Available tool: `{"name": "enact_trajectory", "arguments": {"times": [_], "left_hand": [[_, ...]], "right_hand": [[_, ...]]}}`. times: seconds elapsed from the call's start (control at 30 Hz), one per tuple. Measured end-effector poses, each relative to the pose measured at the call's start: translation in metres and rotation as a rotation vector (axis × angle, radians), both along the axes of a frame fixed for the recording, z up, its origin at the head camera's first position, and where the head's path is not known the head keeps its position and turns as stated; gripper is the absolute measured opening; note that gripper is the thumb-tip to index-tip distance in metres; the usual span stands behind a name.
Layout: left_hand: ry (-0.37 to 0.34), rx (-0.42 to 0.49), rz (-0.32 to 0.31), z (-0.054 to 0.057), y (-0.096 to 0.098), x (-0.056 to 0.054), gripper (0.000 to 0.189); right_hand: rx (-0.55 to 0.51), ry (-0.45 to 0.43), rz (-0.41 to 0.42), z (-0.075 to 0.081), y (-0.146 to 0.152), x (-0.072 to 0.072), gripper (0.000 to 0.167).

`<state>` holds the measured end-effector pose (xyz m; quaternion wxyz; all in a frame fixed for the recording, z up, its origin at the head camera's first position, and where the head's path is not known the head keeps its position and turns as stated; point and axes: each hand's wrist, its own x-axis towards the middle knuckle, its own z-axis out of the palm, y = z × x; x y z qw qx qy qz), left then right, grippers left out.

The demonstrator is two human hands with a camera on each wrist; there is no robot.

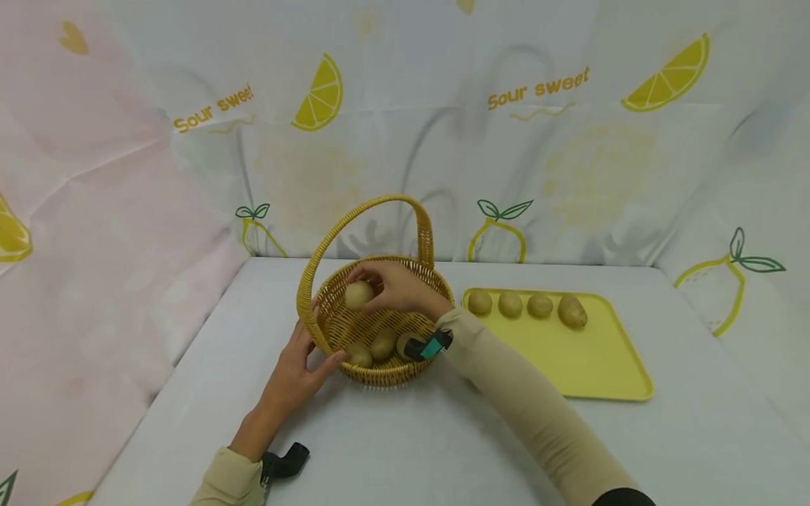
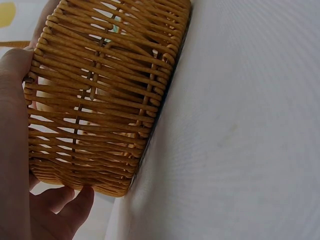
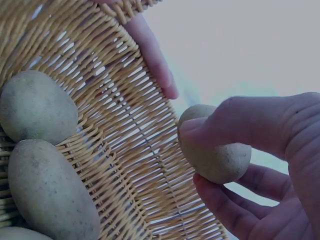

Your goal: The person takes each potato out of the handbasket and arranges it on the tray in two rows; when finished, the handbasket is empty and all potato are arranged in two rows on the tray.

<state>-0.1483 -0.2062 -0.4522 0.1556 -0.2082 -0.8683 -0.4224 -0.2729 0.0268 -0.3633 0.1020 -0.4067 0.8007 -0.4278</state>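
Note:
A round wicker basket (image 1: pixel 378 377) with a tall arched handle stands on the table. My left hand (image 1: pixel 292 376) grips its left side, thumb at the front rim and fingers along the outer wall. In the left wrist view the woven wall (image 2: pixel 100 110) fills much of the picture, with fingertips against it. Over the basket's inside, my right hand (image 1: pixel 397 287) pinches a potato (image 1: pixel 358 295) between thumb and fingers. Three potatoes (image 1: pixel 382 345) lie at the front of the basket; the right wrist camera partly covers one. The right wrist view shows the held potato (image 3: pixel 220 162) near the rim.
A yellow tray (image 1: pixel 595 365) lies to the right of the basket, with several potatoes (image 1: pixel 540 306) in a row along its far edge. My right forearm crosses in front of the tray's left side. Behind the white table (image 1: pixel 392 450) hangs a lemon-printed cloth (image 1: pixel 392 140).

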Motion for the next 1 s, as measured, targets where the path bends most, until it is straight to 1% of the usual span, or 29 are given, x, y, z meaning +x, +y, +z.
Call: {"name": "enact_trajectory", "arguments": {"times": [0.17, 0.47, 0.63, 0.8, 1.0], "left_hand": [[0.002, 0.003, -0.007, -0.001, -0.001, 0.000, 0.091], [0.005, 0.017, -0.016, -0.001, -0.001, -0.001, 0.091], [0.012, 0.011, -0.010, -0.001, 0.000, 0.000, 0.091], [0.024, 0.006, -0.012, -0.002, 0.000, 0.001, 0.091], [0.032, 0.007, -0.015, -0.003, -0.001, 0.001, 0.092]], "right_hand": [[-0.042, -0.025, -0.006, 0.001, 0.007, 0.004, 0.051], [-0.130, -0.038, -0.005, 0.001, 0.020, 0.011, 0.053], [-0.167, -0.027, -0.027, 0.001, 0.029, 0.016, 0.052], [-0.178, -0.001, -0.051, 0.000, 0.039, 0.022, 0.051], [-0.199, 0.021, -0.052, 0.001, 0.051, 0.029, 0.051]]}}
